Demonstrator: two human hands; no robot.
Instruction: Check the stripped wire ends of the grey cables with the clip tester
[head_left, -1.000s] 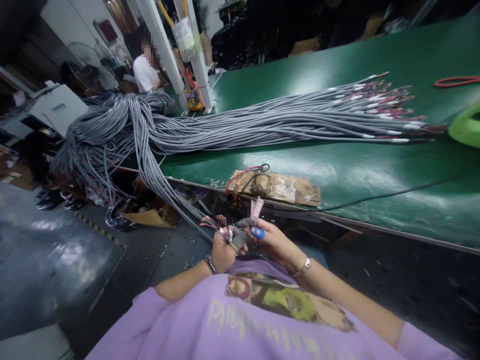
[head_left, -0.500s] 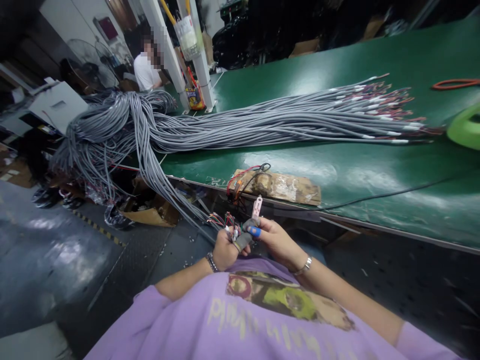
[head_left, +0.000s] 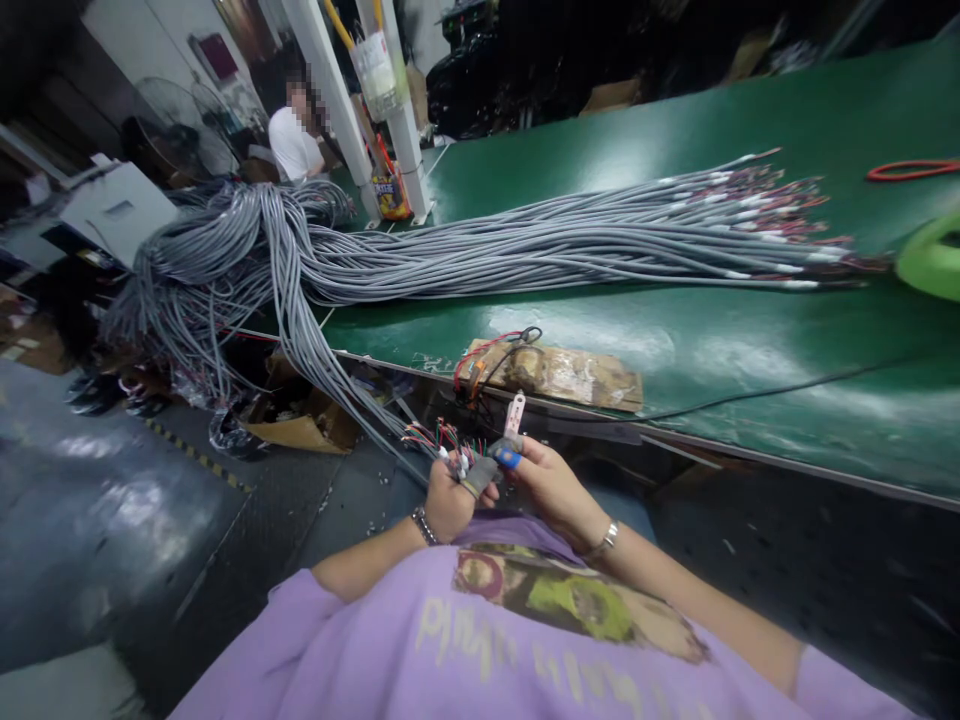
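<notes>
My left hand is closed round the ends of several grey cables, whose thin coloured wires fan out above the fist. My right hand is pinched shut on a small pink tool that sticks up beside the wire ends; a blue finger cot covers one fingertip and grey cots cover others. Both hands meet just below the edge of the green table. The held cables run up and left into a large bundle of grey cables.
The grey bundle lies across the table and spills over its left end to the floor. A brown taped board with red and black wires sits at the table edge. A green object is at right. A person in white sits far back.
Both hands have drifted slightly up and shifted the wire ends a little; the grip on the cables and the pink tool is the same.
</notes>
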